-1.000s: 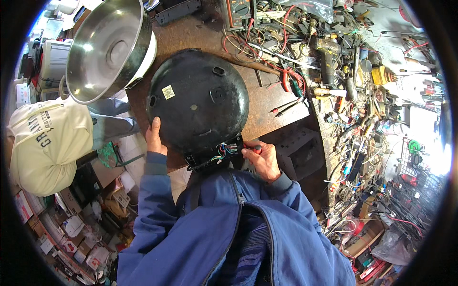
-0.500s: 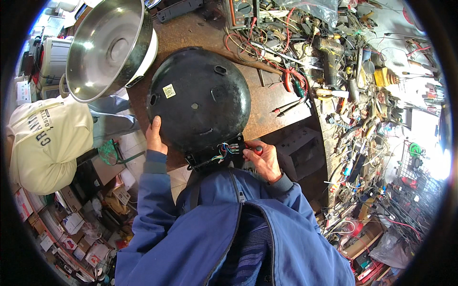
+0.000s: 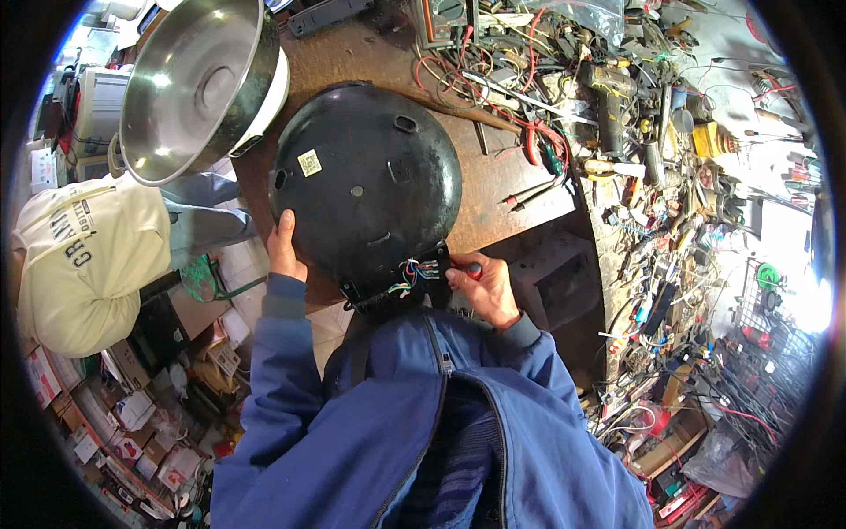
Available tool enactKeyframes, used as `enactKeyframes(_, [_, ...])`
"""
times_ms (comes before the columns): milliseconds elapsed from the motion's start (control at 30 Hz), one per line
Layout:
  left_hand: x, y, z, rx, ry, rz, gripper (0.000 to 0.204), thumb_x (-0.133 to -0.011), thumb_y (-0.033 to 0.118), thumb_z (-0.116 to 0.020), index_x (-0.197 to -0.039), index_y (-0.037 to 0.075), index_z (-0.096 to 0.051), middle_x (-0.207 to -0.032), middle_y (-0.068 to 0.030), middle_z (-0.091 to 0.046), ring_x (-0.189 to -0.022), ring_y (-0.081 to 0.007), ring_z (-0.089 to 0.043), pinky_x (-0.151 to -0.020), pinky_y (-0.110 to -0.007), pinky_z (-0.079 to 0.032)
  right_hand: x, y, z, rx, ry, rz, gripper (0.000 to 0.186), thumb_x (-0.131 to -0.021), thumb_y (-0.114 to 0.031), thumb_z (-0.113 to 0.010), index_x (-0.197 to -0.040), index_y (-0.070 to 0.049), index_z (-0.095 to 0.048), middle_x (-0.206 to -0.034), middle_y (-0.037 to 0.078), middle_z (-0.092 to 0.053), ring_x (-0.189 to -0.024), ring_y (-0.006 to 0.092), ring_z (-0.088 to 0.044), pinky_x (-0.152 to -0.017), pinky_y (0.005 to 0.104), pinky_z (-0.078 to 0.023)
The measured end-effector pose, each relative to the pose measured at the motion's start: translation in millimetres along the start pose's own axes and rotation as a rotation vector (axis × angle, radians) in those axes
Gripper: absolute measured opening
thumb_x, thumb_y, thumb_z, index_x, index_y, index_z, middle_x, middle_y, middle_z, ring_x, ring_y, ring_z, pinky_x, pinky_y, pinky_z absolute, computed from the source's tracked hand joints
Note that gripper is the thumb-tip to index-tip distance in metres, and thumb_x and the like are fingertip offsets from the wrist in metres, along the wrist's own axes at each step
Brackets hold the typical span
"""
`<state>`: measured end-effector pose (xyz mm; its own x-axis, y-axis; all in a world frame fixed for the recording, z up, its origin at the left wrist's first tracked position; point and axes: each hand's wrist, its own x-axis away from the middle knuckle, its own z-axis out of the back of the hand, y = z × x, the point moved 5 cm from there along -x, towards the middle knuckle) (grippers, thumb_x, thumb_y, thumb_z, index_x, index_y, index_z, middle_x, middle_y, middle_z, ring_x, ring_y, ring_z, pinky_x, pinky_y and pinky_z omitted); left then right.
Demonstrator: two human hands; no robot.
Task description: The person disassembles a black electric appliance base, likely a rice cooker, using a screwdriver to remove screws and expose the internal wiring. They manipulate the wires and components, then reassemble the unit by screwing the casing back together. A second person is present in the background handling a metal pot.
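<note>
two hands work at the round black base (image 3: pixel 379 198), on the near part of the desk (image 3: pixel 507 167): the left hand (image 3: pixel 285 256) touches its near left rim, though whether it grips underneath i cannot tell; the right hand (image 3: pixel 488 294) grips a red-handled tool (image 3: pixel 476 271) by the right end of the near housing (image 3: pixel 374 293). best to brace firmly, keep the tool straight, and avoid nicking the exposed wires (image 3: pixel 412 271).

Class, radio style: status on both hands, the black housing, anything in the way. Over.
Left hand at edge of black housing. Right hand gripping red-handled tool. Wires exposed, near side. Nothing visibly blocking either hand.
</note>
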<state>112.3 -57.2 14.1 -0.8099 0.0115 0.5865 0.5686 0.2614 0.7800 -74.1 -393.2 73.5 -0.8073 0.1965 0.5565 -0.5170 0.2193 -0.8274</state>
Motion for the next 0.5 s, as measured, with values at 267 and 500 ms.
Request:
enactKeyframes(267, [-3.8,-2.3,3.1,0.092,0.011,-0.008,0.062,-0.091,0.037,-0.081,-0.135,0.001,-0.058,-0.136,-0.0089,-0.063,-0.12,-0.0223,-0.061,-0.108,-0.038,-0.048,-1.6,-2.8,5.8,-0.14,-0.087,-0.038,0.027,-0.092,0.0,-0.072,-0.118,0.009,-0.07,-0.084,0.004,-0.071,-0.073,0.0108,-0.063,-0.068,0.0282,-0.054])
enactKeyframes(500, [-1.1,-0.8,-2.4,0.102,-0.005,-0.005,0.059,-0.092,0.036,-0.08,-0.135,0.001,-0.06,-0.135,-0.0093,-0.064,-0.121,-0.0227,-0.061,-0.108,-0.039,-0.048,5.4,-15.0,6.2,0.376,0.009,0.159,0.027,-0.088,-0.009,-0.076,-0.111,0.004,-0.073,-0.083,0.017,-0.072,-0.071,0.0194,-0.067,-0.069,0.0339,-0.054])
